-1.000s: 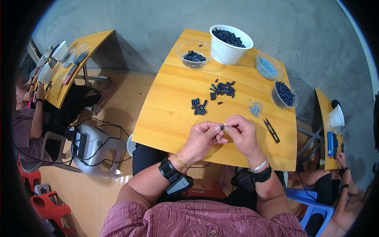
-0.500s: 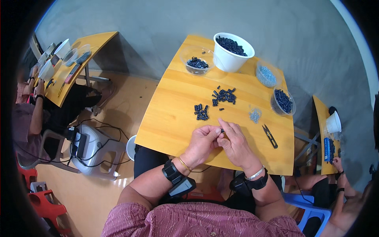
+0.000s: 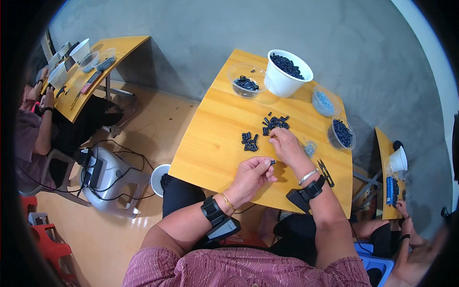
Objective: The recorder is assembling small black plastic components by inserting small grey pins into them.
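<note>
In the head view, your left hand [image 3: 251,179] is over the bench [image 3: 205,143], close to the middle of the near edge. Its thumb and finger pinch a small dark piece [image 3: 273,162], and the end of the piece sticks out toward the right edge. Your right hand [image 3: 288,147] is farther in, near the middle of the bench. Its fingers bend down at the near side of a big pile [image 3: 276,123] of dark pieces. You can't tell if those fingers are apart or together, or if they hold anything.

A small pile [image 3: 249,142] of dark pieces is just beside the big one, on the left edge's side. A heap of grey bits [image 3: 310,149] lies just beside your right hand, toward the right edge. Black snips [image 3: 326,173] lie just beside your right wrist.

A white bucket [image 3: 287,87] full of dark pieces stands by the far edge. Next to it, near the far left corner, is a clear tub [image 3: 239,71] with some dark pieces. A tub of light blue bits [image 3: 323,104] is near the far right corner.
</note>
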{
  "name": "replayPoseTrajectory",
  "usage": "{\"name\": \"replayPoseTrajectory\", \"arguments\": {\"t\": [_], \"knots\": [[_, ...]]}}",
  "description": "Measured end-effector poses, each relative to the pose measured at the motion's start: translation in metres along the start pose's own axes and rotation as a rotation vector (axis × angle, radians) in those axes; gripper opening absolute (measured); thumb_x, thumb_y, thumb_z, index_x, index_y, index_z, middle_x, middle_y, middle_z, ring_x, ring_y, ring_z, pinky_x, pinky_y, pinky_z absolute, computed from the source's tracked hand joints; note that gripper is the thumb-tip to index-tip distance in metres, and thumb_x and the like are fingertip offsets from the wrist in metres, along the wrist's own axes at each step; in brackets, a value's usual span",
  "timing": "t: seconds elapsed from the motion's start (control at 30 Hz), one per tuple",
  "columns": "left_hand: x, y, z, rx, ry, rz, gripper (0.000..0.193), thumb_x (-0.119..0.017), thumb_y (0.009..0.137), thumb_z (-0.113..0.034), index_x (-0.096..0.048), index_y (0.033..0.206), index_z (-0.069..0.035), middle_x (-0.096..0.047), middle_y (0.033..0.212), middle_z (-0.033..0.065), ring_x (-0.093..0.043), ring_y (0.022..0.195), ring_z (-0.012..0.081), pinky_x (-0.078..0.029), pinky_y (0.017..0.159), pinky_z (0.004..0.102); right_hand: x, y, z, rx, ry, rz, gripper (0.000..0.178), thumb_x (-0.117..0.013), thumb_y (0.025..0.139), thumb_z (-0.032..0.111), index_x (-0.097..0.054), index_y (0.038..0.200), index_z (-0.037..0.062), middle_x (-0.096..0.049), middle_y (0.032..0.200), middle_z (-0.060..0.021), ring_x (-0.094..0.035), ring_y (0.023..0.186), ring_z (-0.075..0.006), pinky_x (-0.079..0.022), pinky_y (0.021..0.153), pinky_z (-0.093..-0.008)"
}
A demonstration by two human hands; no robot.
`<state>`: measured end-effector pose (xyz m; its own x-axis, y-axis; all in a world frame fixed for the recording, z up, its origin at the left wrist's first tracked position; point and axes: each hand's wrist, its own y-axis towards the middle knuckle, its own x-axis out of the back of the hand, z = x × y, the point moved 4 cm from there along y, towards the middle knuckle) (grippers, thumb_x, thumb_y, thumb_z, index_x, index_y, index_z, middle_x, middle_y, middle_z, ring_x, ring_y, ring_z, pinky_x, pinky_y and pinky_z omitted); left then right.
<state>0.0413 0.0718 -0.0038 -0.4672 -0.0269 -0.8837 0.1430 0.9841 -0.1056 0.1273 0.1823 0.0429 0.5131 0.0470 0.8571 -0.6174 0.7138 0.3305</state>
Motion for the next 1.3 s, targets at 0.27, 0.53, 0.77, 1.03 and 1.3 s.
{"name": "replayPoseTrajectory", "arguments": {"t": [0.27,0.53,0.77,1.03,1.3], "knots": [[-0.001,-0.001,0.000,0.015,0.016,-0.004,0.013,-0.049,0.090,-0.011,-0.055,0.094,-0.001,-0.054,0.075,0.0033,-0.053,0.066,0.0108,-0.052,0.065,0.0275,0.012,-0.037,-0.021,-0.394,0.497,0.073,0.008,-0.054,0.081,0.005,-0.053,0.088,0.0015,-0.057,0.076,-0.0059,-0.055,0.065,-0.0180,-0.045,0.061,-0.0298],[-0.003,0.002,0.002,0.010,0.078,0.009,0.014,-0.048,0.090,-0.011,-0.056,0.095,0.000,-0.056,0.076,0.0042,-0.054,0.068,0.0111,-0.052,0.066,0.0274,0.003,-0.078,0.014,-0.355,1.719,-0.030,0.010,-0.052,0.086,0.006,-0.050,0.095,0.0023,-0.055,0.079,-0.0050,-0.052,0.071,-0.0119,-0.044,0.065,-0.0243],[-0.009,0.001,0.000,0.004,0.158,-0.015,0.016,-0.045,0.091,-0.010,-0.056,0.095,0.002,-0.057,0.077,0.0060,-0.057,0.070,0.0136,-0.052,0.066,0.0272,-0.003,-0.080,0.012,-0.361,1.711,-0.028,0.009,-0.052,0.085,0.005,-0.049,0.094,0.0029,-0.055,0.079,-0.0049,-0.052,0.072,-0.0106,-0.044,0.066,-0.0228],[-0.005,0.002,0.001,0.005,0.165,-0.010,0.016,-0.046,0.091,-0.010,-0.056,0.094,0.002,-0.058,0.077,0.0072,-0.059,0.071,0.0148,-0.053,0.066,0.0269,-0.001,-0.078,0.014,-0.381,1.678,-0.007,0.007,-0.052,0.085,0.002,-0.050,0.092,0.0029,-0.055,0.079,-0.0045,-0.052,0.071,-0.0102,-0.044,0.066,-0.0222],[-0.007,-0.002,-0.002,0.040,0.171,-0.020,0.016,-0.047,0.090,-0.008,-0.058,0.090,0.003,-0.058,0.075,0.0073,-0.059,0.070,0.0160,-0.054,0.064,0.0288,0.002,-0.080,0.015,-0.358,1.613,0.031,0.007,-0.052,0.084,0.001,-0.050,0.090,0.0028,-0.056,0.078,-0.0045,-0.053,0.069,-0.0104,-0.045,0.065,-0.0227]]}}
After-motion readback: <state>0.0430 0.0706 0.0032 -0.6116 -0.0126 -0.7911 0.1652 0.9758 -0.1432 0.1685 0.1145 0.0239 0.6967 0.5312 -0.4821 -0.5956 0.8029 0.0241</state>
